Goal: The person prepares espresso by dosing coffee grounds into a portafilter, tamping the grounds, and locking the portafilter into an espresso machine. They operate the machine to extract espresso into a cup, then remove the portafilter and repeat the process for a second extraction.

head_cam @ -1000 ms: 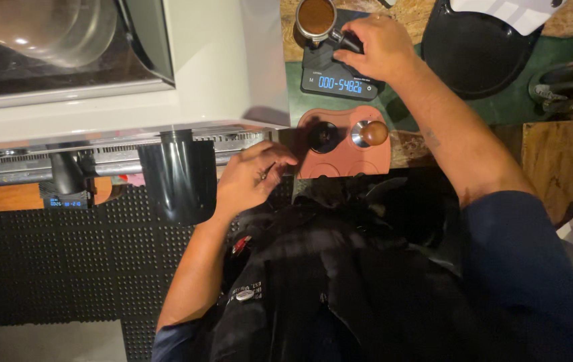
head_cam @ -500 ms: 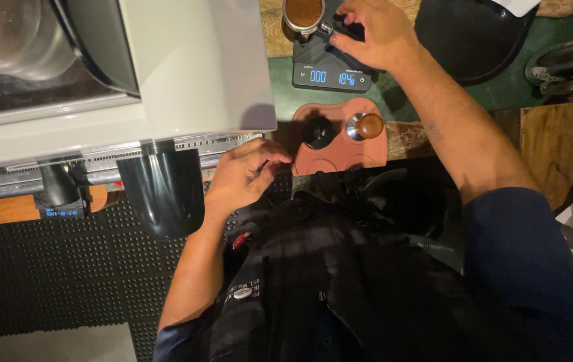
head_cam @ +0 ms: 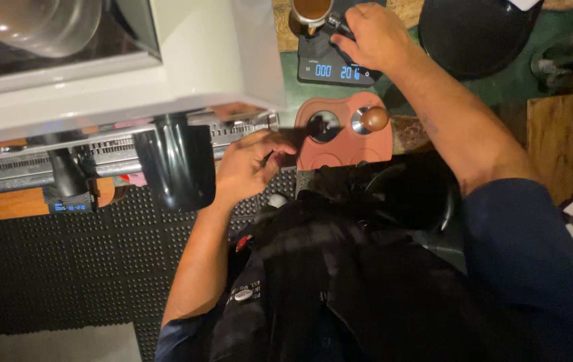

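Steel portafilter (head_cam: 313,12) on scale (head_cam: 330,64), right hand (head_cam: 373,33) gripping (handle)

Portafilter (head_cam: 313,12) at top centre of frame, metal basket filled with brown coffee grounds, upright on black scale (head_cam: 330,64), dark handle pointing right, scale with lit blue digits just below it
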